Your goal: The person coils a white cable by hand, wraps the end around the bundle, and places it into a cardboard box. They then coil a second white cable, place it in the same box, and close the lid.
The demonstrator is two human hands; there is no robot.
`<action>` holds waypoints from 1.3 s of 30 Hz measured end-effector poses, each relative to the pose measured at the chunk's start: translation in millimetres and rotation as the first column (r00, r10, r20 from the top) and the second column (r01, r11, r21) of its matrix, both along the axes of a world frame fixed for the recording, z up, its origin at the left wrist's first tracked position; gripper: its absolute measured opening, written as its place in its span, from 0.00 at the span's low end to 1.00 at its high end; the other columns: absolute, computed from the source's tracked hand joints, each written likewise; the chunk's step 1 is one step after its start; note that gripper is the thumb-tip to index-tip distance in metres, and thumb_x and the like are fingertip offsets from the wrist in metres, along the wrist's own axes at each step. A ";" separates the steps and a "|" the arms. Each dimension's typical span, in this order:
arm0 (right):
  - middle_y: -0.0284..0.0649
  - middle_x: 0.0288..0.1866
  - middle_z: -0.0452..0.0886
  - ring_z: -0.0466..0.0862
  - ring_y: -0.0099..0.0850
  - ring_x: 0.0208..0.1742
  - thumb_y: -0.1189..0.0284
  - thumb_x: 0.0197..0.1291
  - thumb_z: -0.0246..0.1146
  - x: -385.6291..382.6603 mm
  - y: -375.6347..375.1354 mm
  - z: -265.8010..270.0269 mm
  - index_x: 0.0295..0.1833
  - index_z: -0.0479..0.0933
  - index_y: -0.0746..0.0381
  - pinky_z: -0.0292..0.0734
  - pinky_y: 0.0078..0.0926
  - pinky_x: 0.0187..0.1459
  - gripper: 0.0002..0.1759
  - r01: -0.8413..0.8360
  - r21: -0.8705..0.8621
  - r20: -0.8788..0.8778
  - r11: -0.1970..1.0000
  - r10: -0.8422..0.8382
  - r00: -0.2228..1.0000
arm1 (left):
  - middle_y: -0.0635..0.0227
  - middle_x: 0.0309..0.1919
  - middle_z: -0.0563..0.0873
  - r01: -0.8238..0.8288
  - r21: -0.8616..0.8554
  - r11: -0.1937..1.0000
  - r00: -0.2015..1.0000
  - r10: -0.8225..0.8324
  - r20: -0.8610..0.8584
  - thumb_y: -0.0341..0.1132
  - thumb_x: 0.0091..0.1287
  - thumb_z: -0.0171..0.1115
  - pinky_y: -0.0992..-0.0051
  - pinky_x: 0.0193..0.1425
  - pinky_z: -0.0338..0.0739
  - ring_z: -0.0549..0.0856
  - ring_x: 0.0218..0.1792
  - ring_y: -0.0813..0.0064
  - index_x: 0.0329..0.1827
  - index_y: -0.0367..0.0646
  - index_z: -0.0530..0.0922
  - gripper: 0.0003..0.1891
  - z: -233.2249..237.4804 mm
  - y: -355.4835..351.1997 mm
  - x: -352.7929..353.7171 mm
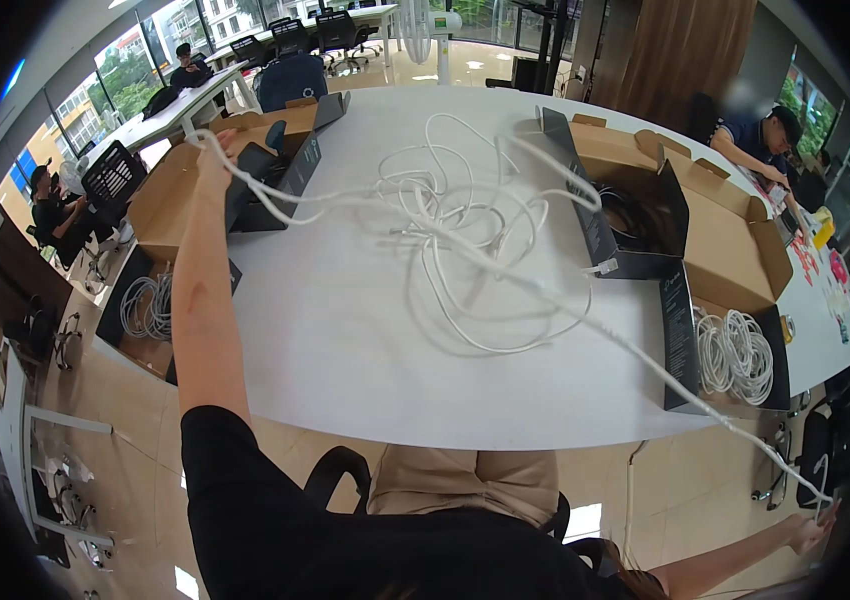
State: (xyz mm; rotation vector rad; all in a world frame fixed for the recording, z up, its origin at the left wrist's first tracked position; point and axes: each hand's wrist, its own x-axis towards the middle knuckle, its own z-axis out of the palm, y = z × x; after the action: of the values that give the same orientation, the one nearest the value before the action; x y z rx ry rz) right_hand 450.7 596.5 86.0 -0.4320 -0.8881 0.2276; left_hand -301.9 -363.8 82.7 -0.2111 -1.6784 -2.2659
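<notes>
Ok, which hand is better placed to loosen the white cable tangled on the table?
Left, probably. The left hand is beside the open cardboard box, nearer the white cable tangle; the right hand is out past the table's edge. Both appear to grip cable.

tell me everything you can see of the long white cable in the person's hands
The long, thin white cable looks smooth, flexible and plastic-sheathed. Its middle lies in loose, tangled loops on the white table. One stretch rises to the left hand; another runs diagonally over the table's near right edge to the right hand, fairly taut. A small clear plug shows by the black box on the right, apparently on this cable.
</notes>
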 end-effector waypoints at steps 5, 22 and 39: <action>0.56 0.48 0.78 0.79 0.43 0.51 0.63 0.67 0.42 -69.8 -98.0 25.8 0.50 0.67 0.82 0.75 0.35 0.54 0.27 0.011 -0.017 0.230 1.000 -0.007 0.973 | 0.72 0.36 0.80 0.027 -0.307 0.951 0.993 0.010 0.119 0.52 0.71 0.39 0.88 0.20 0.63 0.66 0.18 0.90 0.48 0.42 0.74 0.23 39.1 61.7 57.3; 0.61 0.62 0.65 0.66 0.46 0.65 0.62 0.64 0.46 -49.6 -203.4 76.4 0.58 0.61 0.74 0.66 0.34 0.62 0.26 -0.350 0.100 0.132 0.932 0.336 0.933 | 0.60 0.52 0.78 0.145 -0.989 -0.027 0.880 -0.453 0.141 0.18 0.47 0.62 0.71 0.56 0.71 0.77 0.52 0.67 0.58 0.42 0.71 0.31 116.7 222.3 178.3; 0.50 0.58 0.74 0.71 0.34 0.62 0.70 0.64 0.39 19.6 -240.8 75.4 0.57 0.66 0.64 0.65 0.31 0.60 0.19 -0.024 0.015 -0.157 1.000 0.027 0.987 | 0.63 0.43 0.69 0.237 -0.968 0.087 0.501 -0.864 0.045 0.40 0.30 0.75 0.69 0.41 0.73 0.76 0.35 0.66 0.40 0.43 0.73 0.31 -56.2 423.6 233.2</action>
State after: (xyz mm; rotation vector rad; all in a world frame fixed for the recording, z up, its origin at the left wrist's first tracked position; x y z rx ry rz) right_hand 470.3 355.7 161.5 -0.3850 -0.7402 0.2754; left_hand -68.7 59.8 26.5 -2.0020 -2.4907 -0.8706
